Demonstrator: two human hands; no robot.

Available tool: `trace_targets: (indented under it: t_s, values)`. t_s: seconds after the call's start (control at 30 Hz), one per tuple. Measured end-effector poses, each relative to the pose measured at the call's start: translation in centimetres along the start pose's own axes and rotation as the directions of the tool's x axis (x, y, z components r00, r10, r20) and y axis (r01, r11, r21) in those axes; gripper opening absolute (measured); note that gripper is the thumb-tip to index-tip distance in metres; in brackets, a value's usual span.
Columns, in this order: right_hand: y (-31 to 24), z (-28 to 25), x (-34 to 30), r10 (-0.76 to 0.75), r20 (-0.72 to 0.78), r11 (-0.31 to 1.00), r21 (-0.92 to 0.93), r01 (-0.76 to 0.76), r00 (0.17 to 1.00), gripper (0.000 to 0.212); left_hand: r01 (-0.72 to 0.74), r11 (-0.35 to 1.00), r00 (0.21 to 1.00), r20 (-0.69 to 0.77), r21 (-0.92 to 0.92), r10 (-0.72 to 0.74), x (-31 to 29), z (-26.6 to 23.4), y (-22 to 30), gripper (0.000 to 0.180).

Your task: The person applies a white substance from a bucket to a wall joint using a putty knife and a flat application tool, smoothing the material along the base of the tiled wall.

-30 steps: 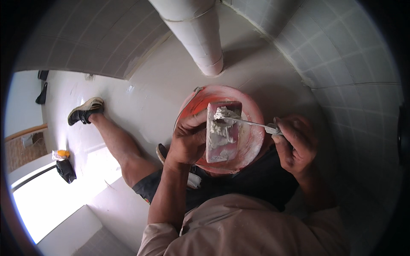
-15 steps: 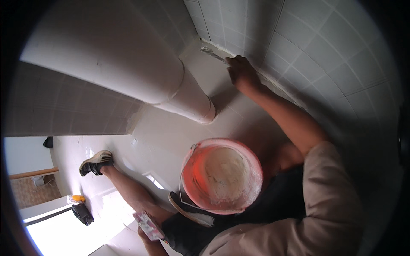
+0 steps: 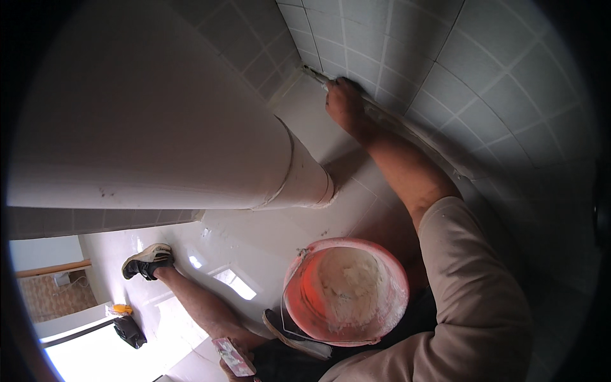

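Observation:
My right hand (image 3: 345,104) is closed round a putty knife (image 3: 314,74), its blade in the corner where the tiled wall (image 3: 439,76) meets the floor (image 3: 312,111). By my knee, my left hand (image 3: 226,370) grips a flat, rectangular plate smeared pink and white (image 3: 234,356); its exact kind is unclear and most of the fingers are hidden. A red bucket (image 3: 298,296) with a wire handle stands between my legs. Pale, thick paste (image 3: 352,280) lies inside it, and dried white residue coats its wall.
A thick white pipe (image 3: 210,159) rises from the floor left of my right arm. My outstretched foot in a dark shoe (image 3: 147,260) is at left. Farther off lie a black bag (image 3: 129,332) and an orange-yellow item (image 3: 119,309), near a bright opening.
The putty knife has moved into the corner and against the wall foot, with my right hand following. The view has shifted, so the pipe looks larger and the bucket sits lower and farther right.

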State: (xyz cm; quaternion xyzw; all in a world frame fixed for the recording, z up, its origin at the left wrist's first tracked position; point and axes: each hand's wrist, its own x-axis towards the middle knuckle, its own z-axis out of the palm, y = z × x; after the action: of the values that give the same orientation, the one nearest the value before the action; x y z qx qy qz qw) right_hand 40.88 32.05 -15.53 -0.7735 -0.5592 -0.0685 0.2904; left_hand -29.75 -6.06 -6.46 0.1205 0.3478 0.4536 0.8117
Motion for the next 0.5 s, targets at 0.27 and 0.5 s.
trace_targets:
  t_s: [0.27, 0.5]
  values:
    - [0.4, 1.2, 0.4, 0.082, -0.064, 0.997, -0.004, -0.082, 0.995, 0.015, -0.122, 0.986, 0.98, -0.145, 0.11, 0.137, 0.9, 3.9, -1.5, 0.074]
    - [1.1, 1.8, 0.6, 0.096, -0.156, 0.995, 0.031, -0.092, 0.983, 0.017, -0.131, 0.986, 0.973, -0.175, 0.107, 0.148, 1.0, 3.2, -1.9, 0.074]
